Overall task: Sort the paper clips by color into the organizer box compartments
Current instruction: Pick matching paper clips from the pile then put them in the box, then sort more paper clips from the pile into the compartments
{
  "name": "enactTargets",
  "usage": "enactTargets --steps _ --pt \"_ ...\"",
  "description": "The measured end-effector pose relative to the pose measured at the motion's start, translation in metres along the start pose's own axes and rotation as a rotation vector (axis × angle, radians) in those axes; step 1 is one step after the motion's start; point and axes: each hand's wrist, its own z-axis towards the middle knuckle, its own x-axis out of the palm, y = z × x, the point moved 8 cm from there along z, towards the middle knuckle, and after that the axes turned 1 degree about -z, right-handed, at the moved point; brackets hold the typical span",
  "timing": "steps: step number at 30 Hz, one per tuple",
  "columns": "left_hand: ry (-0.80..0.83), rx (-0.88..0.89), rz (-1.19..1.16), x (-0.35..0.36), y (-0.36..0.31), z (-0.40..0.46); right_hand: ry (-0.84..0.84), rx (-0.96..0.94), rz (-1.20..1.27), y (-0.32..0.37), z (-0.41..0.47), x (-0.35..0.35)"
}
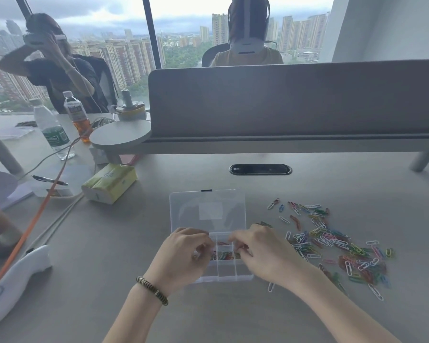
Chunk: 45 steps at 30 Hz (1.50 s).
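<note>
While both hands work over the box: the scene is set out below, line by line
Organizer box [223, 274]: clear plastic, set square before the person; its lid [207, 209] is laid open and flat on the far side, so the compartments can be reached from above
Left hand [183, 253]: fingers are curled over the box's left compartments; whether a clip is pinched cannot be told, the fingertips being blurred
Right hand [265, 253]: fingers are curled over the right compartments; a grip likewise cannot be told
Sorted clips [223, 255]: a small mixed-looking cluster is seen in a middle compartment; reddish ones lie in the cell behind it
Loose paper clips [337, 246]: a many-coloured heap is spread just right of the box, judged kept within easy reach of the right hand; most remain unsorted
Surface: a grey desk [233, 318]; a tissue pack [109, 183], bottles [50, 127] and a pen [50, 180] lie to the left
Room: a grey divider [295, 100] backs the desk; city towers are seen through windows
</note>
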Motion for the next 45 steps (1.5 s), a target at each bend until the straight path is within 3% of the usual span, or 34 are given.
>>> enactTargets --steps 7,12,18,23,27,30,33,40,45 --pt "-0.010 0.076 0.073 0.004 -0.003 0.002 0.047 0.012 -0.016 -0.005 -0.010 0.001" --pt "0.064 0.181 0.099 0.018 -0.021 0.000 -0.043 0.008 0.035 -0.011 -0.018 -0.010" --pt "0.096 0.190 0.170 0.029 -0.020 0.002 -0.142 0.117 0.190 -0.041 -0.040 -0.044" --pt "0.087 0.184 0.117 0.035 -0.041 0.014 -0.116 0.299 0.054 -0.091 -0.068 -0.072" --pt "0.303 0.240 0.058 0.061 -0.080 0.030 0.012 0.529 -0.116 -0.136 -0.098 -0.084" --pt "0.437 0.323 0.175 0.091 -0.109 0.048 0.101 0.733 -0.200 -0.167 -0.129 -0.091" --pt "0.464 0.340 0.313 0.113 -0.125 0.068 0.155 0.843 -0.222 -0.183 -0.145 -0.090" --pt "0.615 0.246 0.296 0.156 -0.129 0.090 0.233 0.725 -0.162 -0.181 -0.130 -0.066" --pt "0.570 0.277 0.256 0.166 -0.138 0.102 0.128 0.585 -0.134 -0.173 -0.111 -0.059"
